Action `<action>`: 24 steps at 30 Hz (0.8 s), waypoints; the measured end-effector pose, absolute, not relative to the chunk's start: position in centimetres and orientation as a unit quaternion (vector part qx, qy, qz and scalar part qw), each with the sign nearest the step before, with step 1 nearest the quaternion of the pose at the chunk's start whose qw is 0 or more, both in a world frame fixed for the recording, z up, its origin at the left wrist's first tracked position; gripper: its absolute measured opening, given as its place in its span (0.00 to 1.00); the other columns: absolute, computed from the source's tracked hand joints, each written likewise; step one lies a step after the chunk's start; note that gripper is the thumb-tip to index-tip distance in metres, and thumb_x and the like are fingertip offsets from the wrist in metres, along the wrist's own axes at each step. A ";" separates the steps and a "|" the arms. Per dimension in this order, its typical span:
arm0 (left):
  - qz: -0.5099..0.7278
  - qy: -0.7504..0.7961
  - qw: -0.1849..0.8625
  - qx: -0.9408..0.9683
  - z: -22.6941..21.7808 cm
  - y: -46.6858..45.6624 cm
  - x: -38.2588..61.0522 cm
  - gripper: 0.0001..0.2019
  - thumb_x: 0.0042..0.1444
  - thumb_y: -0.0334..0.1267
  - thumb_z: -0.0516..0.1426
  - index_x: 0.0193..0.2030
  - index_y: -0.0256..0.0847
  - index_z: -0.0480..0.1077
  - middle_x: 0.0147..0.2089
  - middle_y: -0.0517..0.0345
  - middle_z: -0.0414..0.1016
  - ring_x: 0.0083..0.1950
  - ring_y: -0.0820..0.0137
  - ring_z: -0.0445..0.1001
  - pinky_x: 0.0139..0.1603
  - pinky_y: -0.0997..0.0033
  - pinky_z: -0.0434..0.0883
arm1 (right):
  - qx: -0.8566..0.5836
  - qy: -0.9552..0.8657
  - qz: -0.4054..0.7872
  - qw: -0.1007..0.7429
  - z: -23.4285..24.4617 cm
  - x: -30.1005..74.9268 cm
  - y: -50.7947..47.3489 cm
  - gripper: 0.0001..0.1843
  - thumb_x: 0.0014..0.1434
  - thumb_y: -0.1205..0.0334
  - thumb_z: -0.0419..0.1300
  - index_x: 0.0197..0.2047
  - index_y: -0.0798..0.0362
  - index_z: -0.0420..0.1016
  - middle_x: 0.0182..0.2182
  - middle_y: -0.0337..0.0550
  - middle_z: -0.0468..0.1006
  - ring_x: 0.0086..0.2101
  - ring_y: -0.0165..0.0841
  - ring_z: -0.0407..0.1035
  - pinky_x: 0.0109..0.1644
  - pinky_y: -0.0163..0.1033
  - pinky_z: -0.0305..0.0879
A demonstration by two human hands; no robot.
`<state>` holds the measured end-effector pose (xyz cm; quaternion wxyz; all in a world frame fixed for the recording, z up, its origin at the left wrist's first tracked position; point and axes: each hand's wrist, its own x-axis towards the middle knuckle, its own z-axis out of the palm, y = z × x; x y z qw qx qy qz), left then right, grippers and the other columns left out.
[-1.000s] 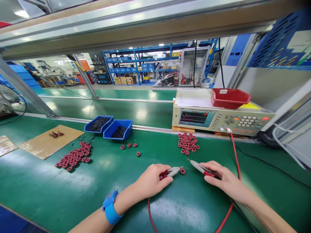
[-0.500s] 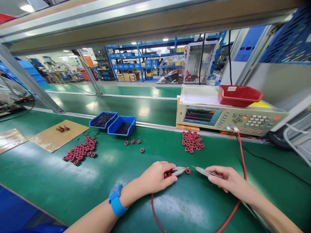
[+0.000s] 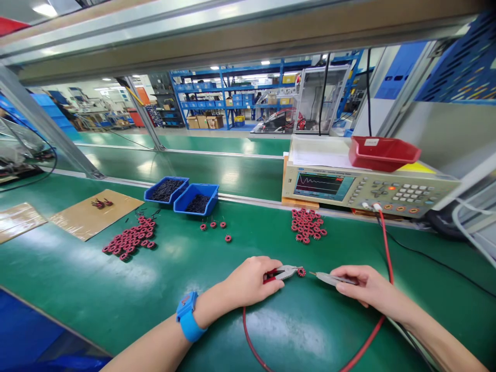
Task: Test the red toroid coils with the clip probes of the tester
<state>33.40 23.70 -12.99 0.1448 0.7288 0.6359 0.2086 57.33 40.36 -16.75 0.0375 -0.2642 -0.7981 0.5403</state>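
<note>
My left hand [image 3: 253, 281], with a blue strap at the wrist, is closed around a red-handled test clip [image 3: 287, 272] with grey jaws. At the tip of the jaws sits a small red wound toroid coil [image 3: 301, 272], its wire end by the clip. Between the thumb and fingers of my right hand [image 3: 362, 284] is a grey test probe [image 3: 329, 279], its thin tip aimed at the coil with a small gap between them. A red cable [image 3: 248, 338] runs from below my left hand.
A tester with a screen [image 3: 321, 186] stands at the back right, a red bin [image 3: 383, 154] on top. Coil piles lie right [image 3: 308, 226] and left [image 3: 134, 237]. Two blue bins [image 3: 197, 200] hold black pieces. Several coils lie in front. Cardboard [image 3: 93, 217] lies left.
The probe in my right hand has shifted slightly right, so its tip is a touch farther from the coil. The clip and coil stay almost in place; the view has moved slightly.
</note>
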 end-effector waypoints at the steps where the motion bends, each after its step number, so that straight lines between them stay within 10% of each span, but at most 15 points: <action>1: 0.209 0.635 0.147 0.729 -13.0 23.7 33.4 0.15 0.55 0.41 0.52 0.48 0.40 0.68 0.37 0.61 0.68 0.37 0.75 0.65 0.39 0.76 0.59 | -0.266 -0.798 0.539 0.037 -16.8 57.4 40.3 0.31 0.53 0.39 0.54 0.46 0.60 0.70 0.25 0.42 0.58 0.24 0.24 0.49 0.24 0.30 0.47; 24: 0.211 0.639 0.154 0.723 -13.0 23.8 33.4 0.15 0.55 0.42 0.52 0.47 0.39 0.68 0.36 0.60 0.68 0.35 0.75 0.63 0.36 0.76 0.57 | -0.256 -0.797 0.545 0.041 -16.9 57.2 40.4 0.29 0.54 0.41 0.54 0.45 0.61 0.70 0.25 0.42 0.57 0.24 0.24 0.49 0.23 0.30 0.46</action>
